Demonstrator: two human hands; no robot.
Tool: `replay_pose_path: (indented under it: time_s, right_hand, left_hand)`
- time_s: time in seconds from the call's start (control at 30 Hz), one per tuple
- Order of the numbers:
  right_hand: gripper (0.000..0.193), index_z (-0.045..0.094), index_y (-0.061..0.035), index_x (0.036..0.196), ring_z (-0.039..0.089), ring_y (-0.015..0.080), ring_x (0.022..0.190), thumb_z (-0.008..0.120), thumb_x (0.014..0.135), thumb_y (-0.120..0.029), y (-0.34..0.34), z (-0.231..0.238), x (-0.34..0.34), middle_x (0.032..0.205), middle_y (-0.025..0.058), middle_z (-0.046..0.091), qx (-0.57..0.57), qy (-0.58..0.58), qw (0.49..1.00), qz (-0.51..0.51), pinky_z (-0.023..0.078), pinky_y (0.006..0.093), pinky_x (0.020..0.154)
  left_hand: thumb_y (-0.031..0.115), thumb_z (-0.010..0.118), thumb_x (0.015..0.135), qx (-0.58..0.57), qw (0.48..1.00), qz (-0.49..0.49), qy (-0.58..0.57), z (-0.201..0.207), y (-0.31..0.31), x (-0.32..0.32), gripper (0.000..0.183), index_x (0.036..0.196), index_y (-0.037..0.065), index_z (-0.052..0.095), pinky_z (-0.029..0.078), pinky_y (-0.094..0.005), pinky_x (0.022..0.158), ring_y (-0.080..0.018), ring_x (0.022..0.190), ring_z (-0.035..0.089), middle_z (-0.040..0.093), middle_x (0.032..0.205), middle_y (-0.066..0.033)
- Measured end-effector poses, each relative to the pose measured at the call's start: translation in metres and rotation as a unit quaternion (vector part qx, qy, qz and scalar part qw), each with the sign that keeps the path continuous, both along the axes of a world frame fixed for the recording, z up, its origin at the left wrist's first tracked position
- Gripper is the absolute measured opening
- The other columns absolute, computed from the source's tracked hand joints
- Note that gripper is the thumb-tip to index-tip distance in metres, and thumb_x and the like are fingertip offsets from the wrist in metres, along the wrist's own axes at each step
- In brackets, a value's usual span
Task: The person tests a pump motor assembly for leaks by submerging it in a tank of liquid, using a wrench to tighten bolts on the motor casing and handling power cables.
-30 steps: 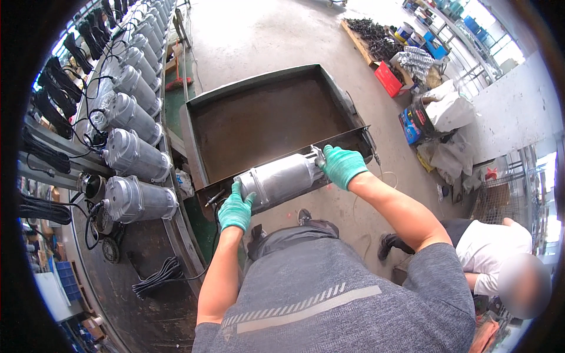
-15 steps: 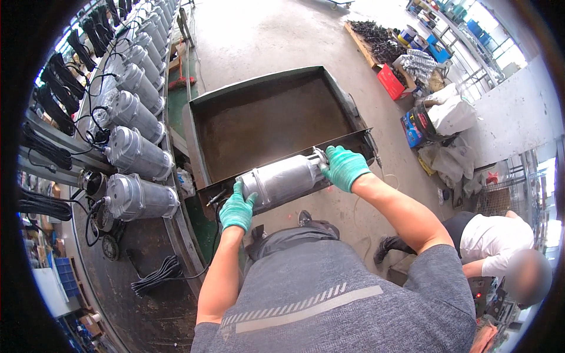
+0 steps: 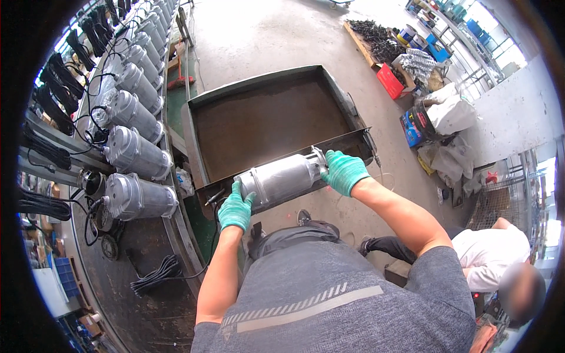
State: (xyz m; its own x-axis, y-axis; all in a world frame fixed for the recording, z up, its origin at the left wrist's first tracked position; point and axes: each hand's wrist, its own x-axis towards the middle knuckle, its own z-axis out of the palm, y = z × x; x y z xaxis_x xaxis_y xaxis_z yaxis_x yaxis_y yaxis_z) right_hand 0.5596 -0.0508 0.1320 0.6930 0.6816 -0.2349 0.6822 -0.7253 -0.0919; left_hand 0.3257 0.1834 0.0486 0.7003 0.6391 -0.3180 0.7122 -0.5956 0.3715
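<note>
A silver cylindrical pump motor [image 3: 281,180] lies on its side along the near edge of a dark metal tank [image 3: 268,123]. My left hand [image 3: 236,207], in a green glove, grips its left end, with the thumb and fingers apart around the casing. At the narrower right end, my gloved right hand [image 3: 344,172] is closed on the bracket-like end piece [image 3: 318,159]. The undersides of both grips are hidden. A black cable [image 3: 213,235] runs down from near the motor's left end to a coiled bundle [image 3: 159,275] on the bench.
Several similar pump motors [image 3: 138,154] stand in a row on the left bench [image 3: 147,315], with black cable coils [image 3: 47,147] behind them. A co-worker [image 3: 491,256] bends low at the right. Beyond are a red box [image 3: 393,82] and a bucket [image 3: 416,126].
The motor and my hands have barely shifted, with both grips kept. The co-worker at the right has leaned lower and moved a leg towards the left.
</note>
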Motion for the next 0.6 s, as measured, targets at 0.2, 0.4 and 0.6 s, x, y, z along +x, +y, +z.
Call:
replay_pose_path:
  time_s: [0.2, 0.4, 0.6]
  right_hand:
    - [0.035, 0.067, -0.0046, 0.108, 0.075, 0.0373, 0.093, 0.051, 0.103, -0.035, 0.009, 0.006, 0.002, 0.096, 0.0216, 0.076, -0.035, 0.03, 0.999, 0.012, 0.058, 0.0496, 0.082]
    - [0.04, 0.07, -0.0052, 0.104, 0.075, 0.0365, 0.092, 0.048, 0.105, -0.038, 0.015, 0.016, 0.011, 0.098, 0.0201, 0.077, -0.134, 0.034, 0.99, 0.012, 0.059, 0.0486, 0.082]
    - [0.039, 0.06, -0.0035, 0.116, 0.075, 0.0382, 0.092, 0.049, 0.105, -0.039, 0.002, 0.009, 0.004, 0.105, 0.0216, 0.075, -0.009, -0.045, 0.998, 0.04, 0.059, 0.0485, 0.081]
  left_hand:
    - [0.046, 0.064, 0.1, -0.02, 1.0, 0.008, 0.007, 0.014, -0.003, 0.003, 0.069, 0.158, 0.023, 0.037, 0.053, -0.0534, 0.09, -0.0449, 0.103, 0.07, 0.073, 0.112, -0.0258]
    - [0.047, 0.064, 0.1, -0.023, 0.999, 0.01, 0.02, 0.014, -0.004, 0.003, 0.07, 0.159, 0.022, 0.036, 0.054, -0.0529, 0.089, -0.0444, 0.101, 0.071, 0.074, 0.109, -0.0255]
    - [0.052, 0.063, 0.099, -0.007, 1.0, 0.0, -0.003, 0.002, -0.002, 0.001, 0.072, 0.159, 0.024, 0.035, 0.054, -0.0535, 0.086, -0.0427, 0.096, 0.072, 0.074, 0.108, -0.0225]
